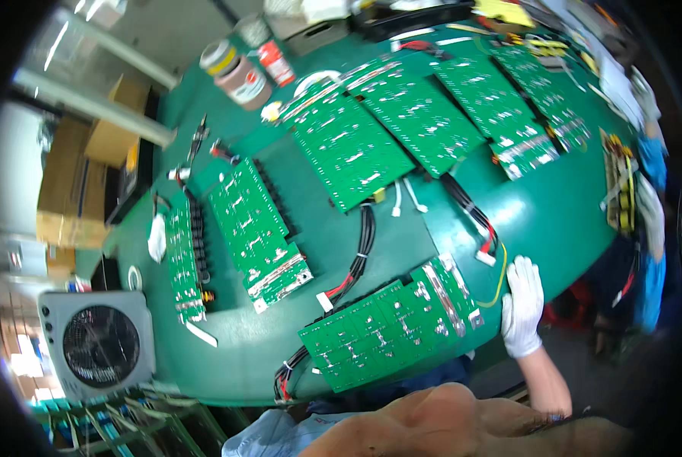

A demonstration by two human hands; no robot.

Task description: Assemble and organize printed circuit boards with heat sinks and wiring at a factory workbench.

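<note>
My right hand (524,308), in a white knit glove, rests flat at the near right edge of the green table (242,365). Its fingers are stretched out and it holds nothing. Closest to it is a green circuit board (390,335), lying near the front edge, with a metal strip at its right end. A thin yellow wire (502,282) curves on the table just left of the fingers. Black and red cables with a white connector (486,257) lie beyond the hand. My left hand is out of sight.
Several more boards (356,148) lie farther back, two others (253,228) to the left. Bottles (238,80) stand at the back. A fan (101,346) is at the left. On the right, another person's gloved hands (649,206) are beside a board with yellow parts (621,186).
</note>
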